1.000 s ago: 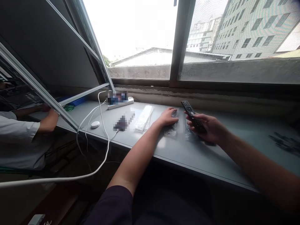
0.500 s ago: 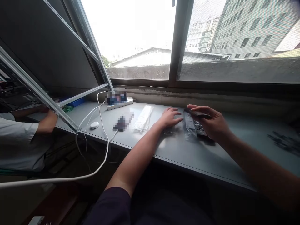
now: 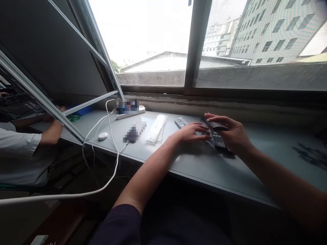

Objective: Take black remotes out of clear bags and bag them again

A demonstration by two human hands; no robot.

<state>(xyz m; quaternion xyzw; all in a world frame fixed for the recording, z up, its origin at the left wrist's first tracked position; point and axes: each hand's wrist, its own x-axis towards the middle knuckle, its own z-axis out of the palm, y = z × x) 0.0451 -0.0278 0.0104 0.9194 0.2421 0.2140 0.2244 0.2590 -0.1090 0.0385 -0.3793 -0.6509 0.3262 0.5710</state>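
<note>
My right hand (image 3: 233, 132) is closed around a dark, slim, remote-shaped object (image 3: 219, 126), its fingers over the top. Just below that hand a black remote control (image 3: 219, 140) with rows of buttons lies on the grey table (image 3: 199, 163). My left hand (image 3: 192, 132) reaches from the left with fingers stretched out, at the clear plastic bag (image 3: 207, 144) beside the remote; the hand covers most of this bag. Behind my left wrist lies another remote-like item (image 3: 181, 122) in clear plastic, partly hidden.
To the left are white plastic sleeves (image 3: 156, 129), a blurred-out device (image 3: 133, 134) on a cable, a round white puck (image 3: 103, 136) and a power strip (image 3: 130, 114). A white cable (image 3: 116, 166) loops over the front edge. Beyond a metal frame (image 3: 89, 102) another person's arm (image 3: 52, 132) shows.
My left hand has moved right, from over the wrapped item to the plastic bag beside my right hand. The wrapped item now shows behind it. My right hand has stayed nearly in place.
</note>
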